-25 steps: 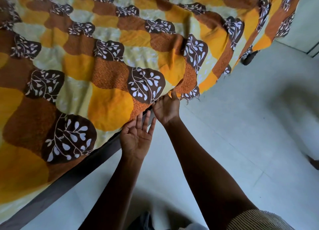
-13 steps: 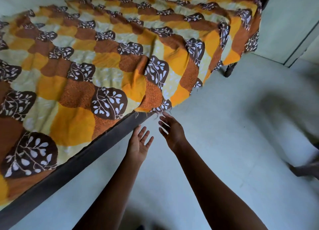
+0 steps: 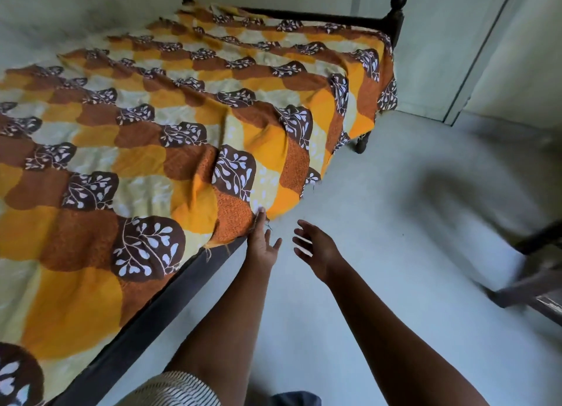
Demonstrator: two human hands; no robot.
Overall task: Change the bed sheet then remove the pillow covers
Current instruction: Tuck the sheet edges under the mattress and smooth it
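Note:
An orange, brown and cream bed sheet (image 3: 170, 150) with white leaf prints covers the bed and hangs wrinkled over its near side. My left hand (image 3: 262, 247) reaches to the hanging edge; its straight fingers touch the cloth beside the dark bed rail (image 3: 158, 317). My right hand (image 3: 316, 249) floats over the floor a little to the right, fingers spread and relaxed, holding nothing. No pillows are in view.
The dark wooden bed frame has a knobbed corner post (image 3: 395, 19) at the far end and a leg (image 3: 362, 144) below it. Pale floor (image 3: 380, 223) stretches to the right. A dark wooden piece of furniture (image 3: 535, 287) stands blurred at the right edge. A wall and door frame (image 3: 474, 55) lie beyond.
The view has pulled back and lifted, showing the whole bed. My right hand let go of the sheet edge and moved off to the right; my left hand now touches the hanging edge.

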